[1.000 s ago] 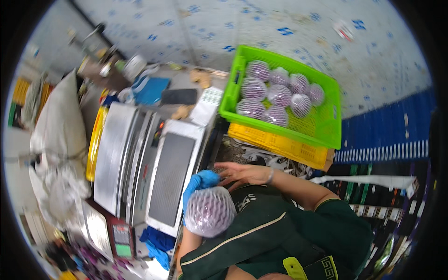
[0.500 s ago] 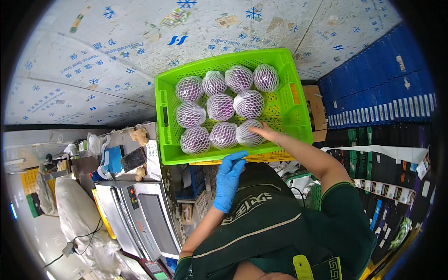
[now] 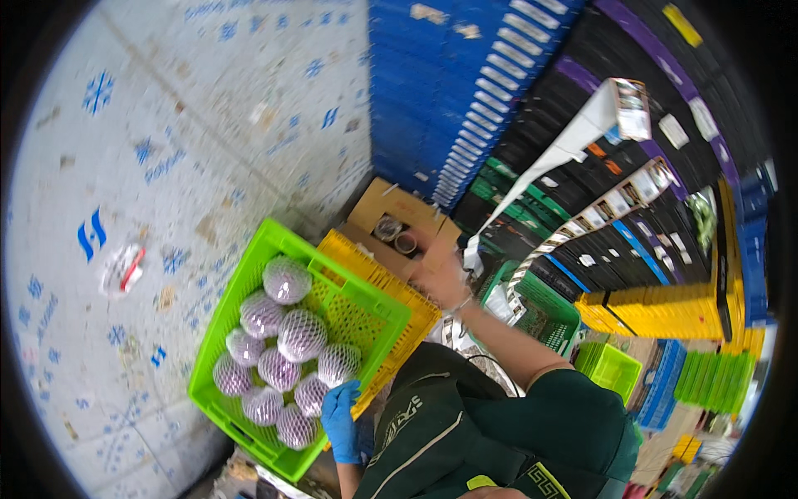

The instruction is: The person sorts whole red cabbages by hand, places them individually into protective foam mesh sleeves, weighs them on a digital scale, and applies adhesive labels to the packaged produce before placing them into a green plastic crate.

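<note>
A bright green crate [image 3: 212,407] stands tilted in view at the lower left. Inside it lie several round purple fruits or vegetables [image 3: 301,335], each in a white foam net sleeve. My left hand [image 3: 339,424], in a blue glove, is at the crate's near rim beside one netted piece, fingers loosely extended with nothing seen in them. My bare right hand [image 3: 445,281] reaches beyond the crate to the near side of an open cardboard box [image 3: 378,200]. Motion blurs its fingers. Rolls of tape [image 3: 405,242] lie in that box.
Yellow crates [image 3: 428,316] sit beneath and beside the green one. A green basket [image 3: 549,320] stands right of my right hand. Stacked black crates [image 3: 573,108] with hanging label strips [image 3: 598,208] rise at the right, next to blue crates [image 3: 416,91]. A pale panel wall [image 3: 208,125] is behind.
My view has swung right. My right hand has left the netted piece in the crate and moved right to the cardboard box. My left hand stays near the crate's front rim.
</note>
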`<action>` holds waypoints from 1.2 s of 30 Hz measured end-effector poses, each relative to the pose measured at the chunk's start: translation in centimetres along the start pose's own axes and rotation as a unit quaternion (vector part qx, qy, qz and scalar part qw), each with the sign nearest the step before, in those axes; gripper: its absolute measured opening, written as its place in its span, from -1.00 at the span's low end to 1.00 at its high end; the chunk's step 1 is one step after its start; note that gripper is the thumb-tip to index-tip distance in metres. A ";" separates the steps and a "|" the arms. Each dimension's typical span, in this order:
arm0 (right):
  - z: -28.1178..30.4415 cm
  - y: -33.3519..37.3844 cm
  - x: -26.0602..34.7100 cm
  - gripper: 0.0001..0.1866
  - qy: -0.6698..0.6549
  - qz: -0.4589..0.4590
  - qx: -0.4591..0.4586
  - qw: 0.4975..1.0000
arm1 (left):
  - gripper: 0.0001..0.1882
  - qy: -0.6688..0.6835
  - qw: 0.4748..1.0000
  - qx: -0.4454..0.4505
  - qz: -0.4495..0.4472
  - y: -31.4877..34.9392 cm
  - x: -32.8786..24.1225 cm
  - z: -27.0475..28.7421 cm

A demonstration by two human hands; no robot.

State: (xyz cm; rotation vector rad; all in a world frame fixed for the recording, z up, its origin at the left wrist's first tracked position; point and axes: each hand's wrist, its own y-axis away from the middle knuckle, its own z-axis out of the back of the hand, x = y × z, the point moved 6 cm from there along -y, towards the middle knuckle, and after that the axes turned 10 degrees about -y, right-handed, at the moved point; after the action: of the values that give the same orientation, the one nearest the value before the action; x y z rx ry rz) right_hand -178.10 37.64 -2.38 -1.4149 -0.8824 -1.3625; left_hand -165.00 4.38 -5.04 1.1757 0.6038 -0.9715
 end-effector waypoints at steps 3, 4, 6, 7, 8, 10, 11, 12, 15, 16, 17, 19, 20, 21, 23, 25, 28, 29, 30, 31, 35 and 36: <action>22.2 -3.6 -0.3 -0.50 0.062 0.172 -0.449 0.874 | -0.79 -0.030 0.998 0.046 -0.010 -1.9 -0.8 0.2; 27.9 -4.4 1.3 -0.49 0.055 0.221 -0.506 0.832 | -0.79 -0.030 0.997 0.066 -0.001 -2.2 -1.1 0.0; 32.3 -6.3 5.7 -0.47 -0.010 0.213 -0.492 0.844 | -0.80 -0.022 0.995 0.090 -0.032 -2.3 -1.4 -0.6; 34.3 -6.8 6.4 -0.46 -0.034 0.205 -0.494 0.844 | -0.80 -0.016 0.993 0.107 -0.049 -2.3 -1.6 -1.3; 35.7 -7.4 7.0 -0.45 -0.060 0.199 -0.491 0.846 | -0.80 -0.044 0.988 0.127 -0.078 -2.0 -2.0 -2.0; 35.7 -7.3 7.4 -0.41 -0.250 0.067 -0.480 0.838 | -0.78 -0.105 0.973 0.159 -0.126 -0.8 -2.3 -2.6; 36.1 -6.9 7.5 -0.41 -0.252 0.047 -0.483 0.838 | -0.78 -0.154 0.962 0.162 -0.155 -0.3 -1.8 -2.7; 37.1 -6.3 7.7 -0.45 -0.259 0.063 -0.479 0.836 | -0.78 -0.189 0.949 0.178 -0.179 0.2 -1.1 -2.8; 41.6 -2.0 7.4 -0.56 -0.202 0.148 -0.589 0.768 | -0.77 -0.259 0.918 0.211 -0.214 2.6 2.0 -1.8; 45.0 1.0 7.6 -0.47 0.015 0.221 -0.683 0.696 | -0.75 -0.278 0.906 0.245 -0.205 3.1 3.2 -1.5; 45.1 2.3 7.5 -0.40 0.084 0.090 -0.730 0.673 | -0.74 -0.298 0.898 0.265 -0.187 3.6 4.4 -0.9; 46.4 3.0 7.6 -0.28 0.088 -0.047 -0.640 0.762 | -0.71 -0.332 0.882 0.295 -0.156 5.1 6.4 0.2; 48.5 2.0 6.5 -0.24 0.016 -0.053 -0.509 0.859 | -0.69 -0.350 0.872 0.309 -0.146 5.9 7.0 0.6; 52.3 1.6 5.2 -0.23 0.065 -0.063 -0.504 0.859 | -0.67 -0.365 0.859 0.330 -0.141 6.3 7.4 0.8; 52.9 -0.6 7.3 -0.30 0.390 -0.053 -0.437 0.808 | -0.61 -0.390 0.839 0.359 -0.124 6.8 9.3 1.5; 51.7 0.9 7.2 -0.53 0.233 0.033 -0.448 0.862 | -0.65 -0.410 0.821 0.364 -0.158 7.7 8.1 1.3; 39.0 1.7 10.4 -0.71 0.186 0.084 -0.256 0.945 | -0.70 -0.248 0.892 0.377 -0.038 8.6 7.1 0.7; 26.3 4.1 12.5 -0.75 0.119 0.035 -0.157 0.980 | -0.71 -0.213 0.905 0.365 -0.044 9.0 6.0 0.2; 19.4 7.3 11.8 -0.78 0.225 0.073 -0.022 0.971 | -0.70 -0.182 0.910 0.367 -0.061 9.3 4.3 -0.6; 11.9 12.7 9.4 -0.79 0.254 -0.002 0.023 0.967 | -0.69 -0.115 0.921 0.359 -0.100 9.8 1.8 -1.7; -8.0 30.2 6.5 -0.80 0.034 -0.206 0.229 0.951 | -0.71 0.173 0.939 0.296 0.027 9.7 2.4 -2.1; -9.6 31.8 7.1 -0.80 -0.085 -0.214 0.164 0.959 | -0.73 0.233 0.926 0.282 0.096 10.4 2.7 -1.3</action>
State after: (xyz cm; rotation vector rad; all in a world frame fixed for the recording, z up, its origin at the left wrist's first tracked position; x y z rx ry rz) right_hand -150.04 18.54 -0.76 -1.1317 -1.5226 -1.3335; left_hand -154.55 5.61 -2.67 1.9775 0.5781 -0.7109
